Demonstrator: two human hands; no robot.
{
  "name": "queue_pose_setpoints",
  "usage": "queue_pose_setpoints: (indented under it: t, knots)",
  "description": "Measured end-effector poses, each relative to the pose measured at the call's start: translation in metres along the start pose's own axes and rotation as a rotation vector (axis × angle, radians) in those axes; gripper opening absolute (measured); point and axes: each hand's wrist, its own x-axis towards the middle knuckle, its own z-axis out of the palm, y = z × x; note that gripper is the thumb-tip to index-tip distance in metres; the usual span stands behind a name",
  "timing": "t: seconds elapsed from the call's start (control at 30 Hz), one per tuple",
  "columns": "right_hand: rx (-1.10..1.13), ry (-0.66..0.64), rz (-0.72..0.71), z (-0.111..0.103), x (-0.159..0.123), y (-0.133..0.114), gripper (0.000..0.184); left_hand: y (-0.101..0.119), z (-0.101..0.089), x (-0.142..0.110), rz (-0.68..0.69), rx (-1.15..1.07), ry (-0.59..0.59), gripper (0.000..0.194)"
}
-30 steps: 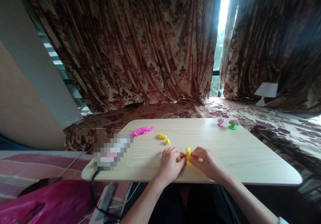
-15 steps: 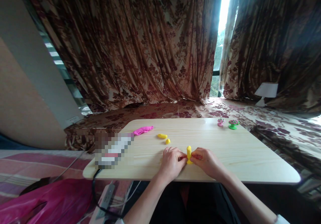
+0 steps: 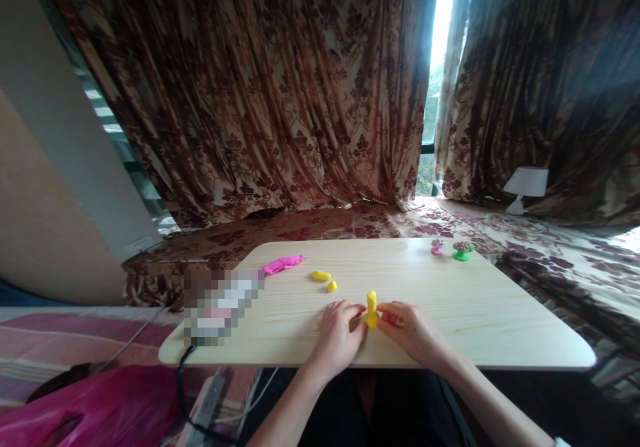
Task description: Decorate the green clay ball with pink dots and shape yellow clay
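An upright piece of yellow modelling clay [image 3: 371, 309], a narrow stem on a wider base, stands on the table near its front edge. My left hand [image 3: 341, 330] is at its left side, with thumb and fingertips against the base. From the right, my right hand [image 3: 407, 327] pinches the base, its fingers curled together. Beyond my left hand lie a short yellow clay roll [image 3: 321, 275] and a small yellow clay lump [image 3: 332, 287].
On the pale wooden table [image 3: 480, 320], a pink clay strip [image 3: 283, 264] and a blurred-out object [image 3: 225, 305] lie left. Far right stand a pink clay piece [image 3: 437, 247] and a green one [image 3: 463, 251] with dotted tops. A white lamp [image 3: 525, 183] stands behind.
The view has shifted slightly. My fingers have moved lower around the base of the upright yellow clay, and its base looks wider and more visible between my hands.
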Motion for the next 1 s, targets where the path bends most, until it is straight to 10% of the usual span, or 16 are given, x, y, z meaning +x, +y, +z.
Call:
queue_pose_setpoints:
  t: [1.0]
  knots:
    - [-0.074,-0.034,-0.099,-0.007,0.009,-0.004,0.014,0.001,-0.009,0.005,0.010,0.046,-0.039,0.010]
